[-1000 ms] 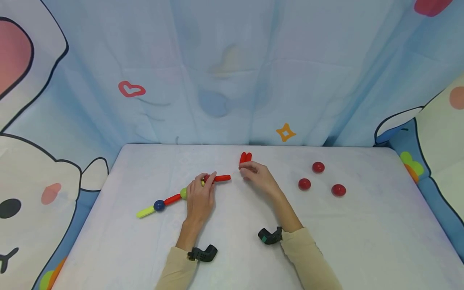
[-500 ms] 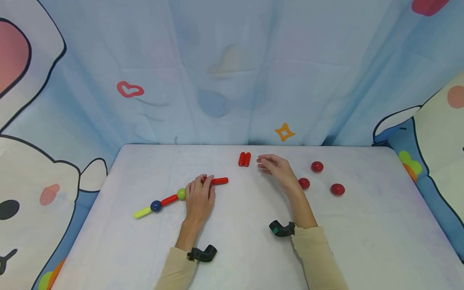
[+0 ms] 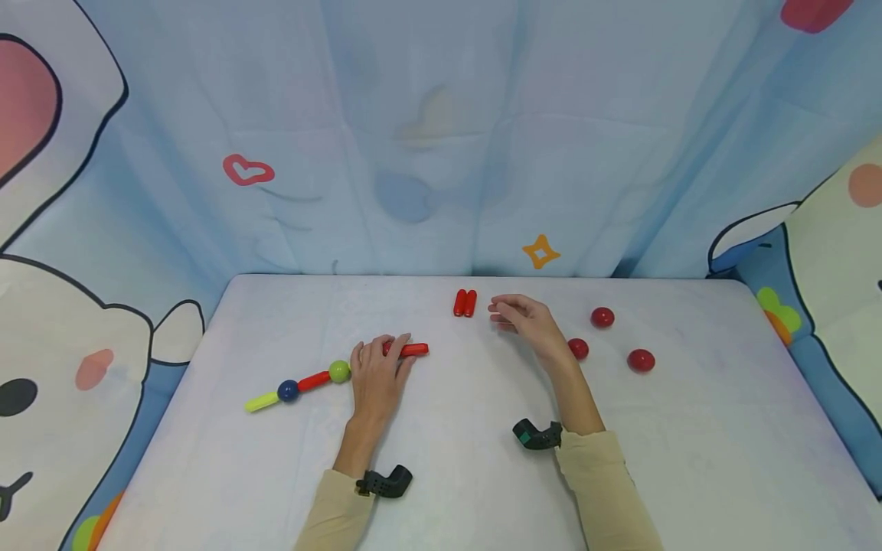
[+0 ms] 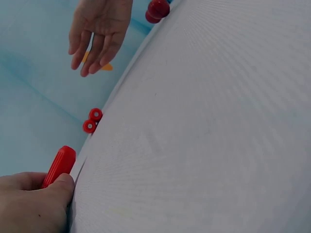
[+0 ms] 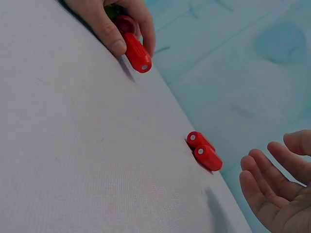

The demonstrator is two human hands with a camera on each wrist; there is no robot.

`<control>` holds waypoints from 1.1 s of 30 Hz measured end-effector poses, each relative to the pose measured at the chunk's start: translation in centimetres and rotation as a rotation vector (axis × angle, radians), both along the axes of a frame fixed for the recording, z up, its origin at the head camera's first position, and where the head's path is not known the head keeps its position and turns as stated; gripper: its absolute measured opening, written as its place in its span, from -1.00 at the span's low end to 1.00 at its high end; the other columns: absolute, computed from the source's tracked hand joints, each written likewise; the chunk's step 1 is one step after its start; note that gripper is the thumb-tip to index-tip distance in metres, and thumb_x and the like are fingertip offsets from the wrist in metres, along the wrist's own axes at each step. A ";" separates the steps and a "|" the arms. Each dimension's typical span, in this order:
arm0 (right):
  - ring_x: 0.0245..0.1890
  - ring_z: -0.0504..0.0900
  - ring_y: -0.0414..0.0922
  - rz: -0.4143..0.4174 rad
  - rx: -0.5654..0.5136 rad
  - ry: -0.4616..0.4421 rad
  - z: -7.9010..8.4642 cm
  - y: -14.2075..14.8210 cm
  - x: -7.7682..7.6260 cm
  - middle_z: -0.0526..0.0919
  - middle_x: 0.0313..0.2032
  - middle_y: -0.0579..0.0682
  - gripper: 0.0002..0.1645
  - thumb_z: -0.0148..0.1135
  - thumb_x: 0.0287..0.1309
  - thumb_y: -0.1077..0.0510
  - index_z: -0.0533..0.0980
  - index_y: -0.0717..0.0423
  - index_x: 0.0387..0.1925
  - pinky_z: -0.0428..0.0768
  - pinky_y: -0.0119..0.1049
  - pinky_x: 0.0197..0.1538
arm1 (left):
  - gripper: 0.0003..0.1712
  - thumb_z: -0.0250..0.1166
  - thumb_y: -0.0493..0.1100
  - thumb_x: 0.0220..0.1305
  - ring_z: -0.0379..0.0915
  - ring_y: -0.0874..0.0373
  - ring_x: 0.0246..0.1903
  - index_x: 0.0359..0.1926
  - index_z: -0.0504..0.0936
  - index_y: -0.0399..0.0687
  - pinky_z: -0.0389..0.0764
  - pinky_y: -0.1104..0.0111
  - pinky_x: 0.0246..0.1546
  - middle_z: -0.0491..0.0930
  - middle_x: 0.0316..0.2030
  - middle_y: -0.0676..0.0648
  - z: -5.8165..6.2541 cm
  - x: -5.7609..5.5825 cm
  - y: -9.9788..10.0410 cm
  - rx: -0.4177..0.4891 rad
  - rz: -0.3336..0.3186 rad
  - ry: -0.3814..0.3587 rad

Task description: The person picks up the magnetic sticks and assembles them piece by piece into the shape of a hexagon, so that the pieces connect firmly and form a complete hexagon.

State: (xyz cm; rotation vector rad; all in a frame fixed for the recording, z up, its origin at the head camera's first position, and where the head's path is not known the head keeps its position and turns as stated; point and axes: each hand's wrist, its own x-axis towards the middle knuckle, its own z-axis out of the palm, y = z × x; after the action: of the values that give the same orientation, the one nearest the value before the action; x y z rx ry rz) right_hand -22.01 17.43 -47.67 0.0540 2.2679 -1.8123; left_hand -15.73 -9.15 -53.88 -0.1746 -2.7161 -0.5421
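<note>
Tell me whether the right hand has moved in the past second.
Yes, the right hand moved rightward: in the head view, it went from clearly left of the orange star to almost below it.

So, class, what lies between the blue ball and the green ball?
A red rod lies between the blue ball and the green ball, in line with both; the head view shows it.

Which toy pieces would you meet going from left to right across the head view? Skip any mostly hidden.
Yellow-green rod, blue ball, first red rod, green ball, second red rod in the left grip, pair of red rods, loose red ball, second loose red ball, third loose red ball.
</note>
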 end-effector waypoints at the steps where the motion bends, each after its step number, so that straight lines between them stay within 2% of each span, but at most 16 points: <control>1: 0.10 0.61 -0.06 0.006 0.005 0.006 0.0 0.0 0.0 0.56 0.17 0.17 -0.48 0.06 0.39 -0.04 0.41 0.18 0.23 0.56 -0.36 0.16 | -0.59 0.26 0.05 0.31 0.42 -0.02 0.10 0.15 0.55 0.15 0.16 -0.05 0.35 0.52 0.06 -0.09 0.0 0.0 0.0 -0.007 -0.004 0.002; 7: 0.11 0.61 -0.01 0.011 0.005 0.009 -0.1 0.1 0.1 0.56 0.17 0.17 -0.48 0.08 0.38 -0.05 0.42 0.17 0.22 0.56 -0.33 0.16 | -0.70 0.23 0.05 0.33 0.43 -0.02 0.09 0.05 0.58 0.16 0.17 -0.05 0.34 0.53 0.04 -0.09 -0.1 -0.1 0.1 -0.035 0.004 -0.018; 16: 0.14 0.60 0.02 0.028 0.058 0.030 0.8 -0.1 0.2 0.56 0.17 0.13 -0.48 0.07 0.38 -0.07 0.41 0.12 0.23 0.57 -0.32 0.16 | -0.68 0.23 0.01 0.33 0.39 -0.03 0.16 0.07 0.57 0.14 0.14 -0.06 0.34 0.48 0.13 -0.11 0.0 -0.1 0.1 -0.024 0.007 -0.029; 23: 0.12 0.58 0.13 0.143 0.077 0.132 2.7 -0.5 0.6 0.57 0.13 0.19 -0.49 0.09 0.37 -0.01 0.42 0.21 0.21 0.59 -0.24 0.15 | -0.71 0.20 -0.05 0.36 0.33 -0.02 0.22 0.06 0.55 0.00 0.17 -0.02 0.35 0.45 0.19 -0.11 -0.1 -0.3 0.0 -0.020 -0.023 -0.003; 29: 0.08 0.58 0.12 0.239 0.195 0.210 3.6 0.6 1.7 0.59 0.10 0.15 -0.54 0.12 0.36 -0.01 0.46 0.12 0.18 0.59 -0.05 0.15 | -0.71 0.16 -0.07 0.39 0.34 0.01 0.17 0.07 0.55 -0.03 0.27 0.06 0.29 0.51 0.10 -0.06 -0.1 -0.2 -0.2 -0.044 -0.039 -0.004; 33: 0.07 0.59 0.00 0.345 0.273 0.254 4.0 3.4 2.8 0.60 0.11 0.09 -0.55 0.19 0.30 -0.04 0.49 0.01 0.15 0.60 -0.22 0.12 | -0.72 0.15 -0.07 0.40 0.37 0.00 0.13 0.07 0.55 0.01 0.29 0.07 0.26 0.54 0.05 -0.06 0.0 -0.2 -0.2 -0.035 -0.037 -0.013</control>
State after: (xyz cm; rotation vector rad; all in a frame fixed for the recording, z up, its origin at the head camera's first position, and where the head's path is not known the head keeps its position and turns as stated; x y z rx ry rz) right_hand -19.19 20.80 -43.68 -0.5145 2.4904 -1.3937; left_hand -15.91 -9.31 -53.91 -0.2322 -2.7408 -0.5083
